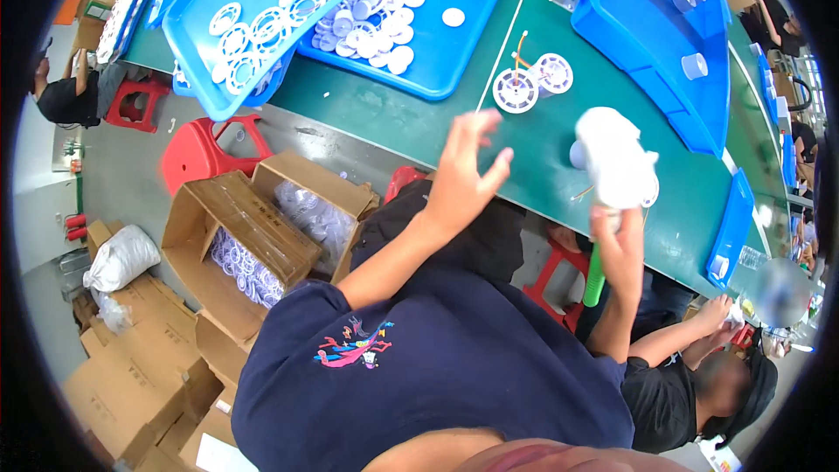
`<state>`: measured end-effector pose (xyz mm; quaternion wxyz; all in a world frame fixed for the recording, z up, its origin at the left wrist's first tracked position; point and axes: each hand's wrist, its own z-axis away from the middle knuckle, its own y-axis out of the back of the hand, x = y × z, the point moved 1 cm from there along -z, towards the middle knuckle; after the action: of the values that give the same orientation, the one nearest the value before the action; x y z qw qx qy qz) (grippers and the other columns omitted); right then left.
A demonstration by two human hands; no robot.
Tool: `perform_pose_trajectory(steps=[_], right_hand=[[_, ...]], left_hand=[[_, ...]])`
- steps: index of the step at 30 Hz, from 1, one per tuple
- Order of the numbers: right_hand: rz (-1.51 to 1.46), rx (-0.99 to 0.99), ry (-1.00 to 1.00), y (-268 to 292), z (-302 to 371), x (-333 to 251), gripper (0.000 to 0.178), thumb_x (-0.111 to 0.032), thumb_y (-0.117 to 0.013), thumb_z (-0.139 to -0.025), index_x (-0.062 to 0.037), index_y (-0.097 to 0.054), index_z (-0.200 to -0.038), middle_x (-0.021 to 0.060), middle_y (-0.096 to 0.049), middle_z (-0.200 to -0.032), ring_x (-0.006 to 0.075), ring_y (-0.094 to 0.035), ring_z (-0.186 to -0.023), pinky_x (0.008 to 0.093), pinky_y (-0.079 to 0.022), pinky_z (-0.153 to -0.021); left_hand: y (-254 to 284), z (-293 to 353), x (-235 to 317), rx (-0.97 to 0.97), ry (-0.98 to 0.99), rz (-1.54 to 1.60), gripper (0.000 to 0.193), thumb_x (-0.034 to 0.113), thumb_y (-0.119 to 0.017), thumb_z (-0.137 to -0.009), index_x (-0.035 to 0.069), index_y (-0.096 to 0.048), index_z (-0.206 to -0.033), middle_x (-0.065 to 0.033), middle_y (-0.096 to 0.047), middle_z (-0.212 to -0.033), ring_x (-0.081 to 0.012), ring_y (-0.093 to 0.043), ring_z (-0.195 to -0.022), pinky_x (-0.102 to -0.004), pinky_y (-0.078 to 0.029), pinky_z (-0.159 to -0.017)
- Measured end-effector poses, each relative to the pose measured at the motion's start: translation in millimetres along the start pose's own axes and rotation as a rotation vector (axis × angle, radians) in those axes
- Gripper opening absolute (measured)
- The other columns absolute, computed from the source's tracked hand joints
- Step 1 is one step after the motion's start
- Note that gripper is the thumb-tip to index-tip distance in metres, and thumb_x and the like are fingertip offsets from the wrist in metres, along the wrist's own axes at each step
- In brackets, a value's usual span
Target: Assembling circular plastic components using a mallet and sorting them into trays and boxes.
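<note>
Holding a green-handled tool in the right grip, fingers clenched round it just below its bulky white head. Head points away from the body, over the right part of the green worktop; butt end sticks out past the near edge. Gripping that close to the head probably buys control over reach. Head looks wrapped or padded, maybe to spare the parts; material not readable.

Left grip: released, fingers spread, by the worktop's near edge. No object in it. Height above the surface: can't tell.

The head blocks the view of what's around it. A pale lilac piece shows at its left, a disc edge at its lower right. Contact with either: can't tell.

Two spoked white discs sit side by side beyond the hands, thin orange strip next to them. Likely put there to be within reach of both hands.

Supply looks sorted by kind: rings in the far-left blue tray, which overlaps its neighbour, presumably to save room. Mostly small discs in the middle tray, white cups in the right-hand blue bin.
</note>
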<state>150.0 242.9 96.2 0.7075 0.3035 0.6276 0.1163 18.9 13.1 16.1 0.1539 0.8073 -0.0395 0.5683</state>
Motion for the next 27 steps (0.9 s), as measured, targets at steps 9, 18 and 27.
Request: perform_pose_trajectory(steps=[9, 18, 27], right_hand=[[0.655, 0.224, 0.082, -58, -7, -16, 0.049, -0.011, -0.073, -0.095, -0.0029, -0.06, -0.142, 0.0198, -0.064, -0.12, 0.041, -0.064, -0.105, 0.0455, -0.051, -0.094], [0.113, 0.11, 0.18, -122, -98, -76, 0.019, -0.01, -0.073, -0.096, 0.0039, -0.072, -0.108, 0.0166, -0.07, -0.1, 0.0288, -0.07, -0.088, 0.0361, -0.054, -0.076], [0.229, 0.07, 0.242, -134, -137, -81, 0.017, -0.014, -0.073, -0.095, 0.0025, -0.071, -0.091, 0.0144, -0.068, -0.091, 0.0295, -0.069, -0.078, 0.0386, -0.053, -0.07]], left_hand=[[-16, -66, -12, 0.025, -0.202, -0.08, 0.078, 0.007, -0.082, -0.084, 0.002, -0.04, -0.15, -0.0238, -0.059, -0.135, -0.0414, -0.061, -0.125, -0.0458, -0.05, -0.104], [26, -22, -10, -0.113, -0.157, -0.091, 0.086, 0.007, -0.083, -0.082, 0.003, -0.037, -0.154, -0.0234, -0.058, -0.141, -0.0436, -0.06, -0.128, -0.0482, -0.05, -0.105], [34, -15, -28, -0.207, -0.104, -0.038, 0.079, 0.007, -0.083, -0.083, 0.002, -0.037, -0.147, -0.023, -0.06, -0.135, -0.0445, -0.06, -0.125, -0.0487, -0.051, -0.103]])
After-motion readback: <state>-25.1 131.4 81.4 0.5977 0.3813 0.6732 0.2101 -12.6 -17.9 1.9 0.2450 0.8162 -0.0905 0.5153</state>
